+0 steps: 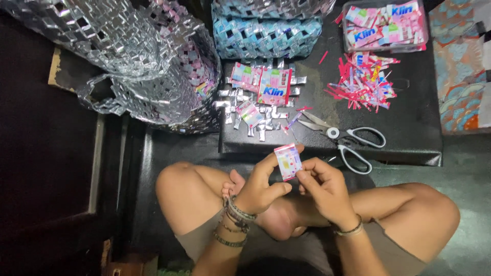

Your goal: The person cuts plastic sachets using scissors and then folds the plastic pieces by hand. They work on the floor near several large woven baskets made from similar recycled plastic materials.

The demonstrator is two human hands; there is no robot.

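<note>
Head view, looking down on a seated person with crossed legs. The left hand (262,188) and right hand (323,185) meet over the lap, and both pinch one small pink wrapper piece (288,161): the left fingertips are closed on its left edge and top, the right fingertips on its lower right corner, so the piece stands nearly upright between them, above the knees and just in front of the low black table (409,128). On the table lie scissors (343,138) with blades apart, near the right hand; a cluster of folded silver strips (255,115) with flat pink wrappers (262,82) on top; a loose heap of pink trimmings (362,84); and a clear tray of wrappers (386,25) at the far edge. A woven silver bag (148,66) and a woven blue piece (266,36) stand behind. Likely faults: the slick foil may slip from so light a pinch and drop between the legs; a crooked crease would leave the piece unlike the folded strips; a reach past the open blades risks a nick
</note>
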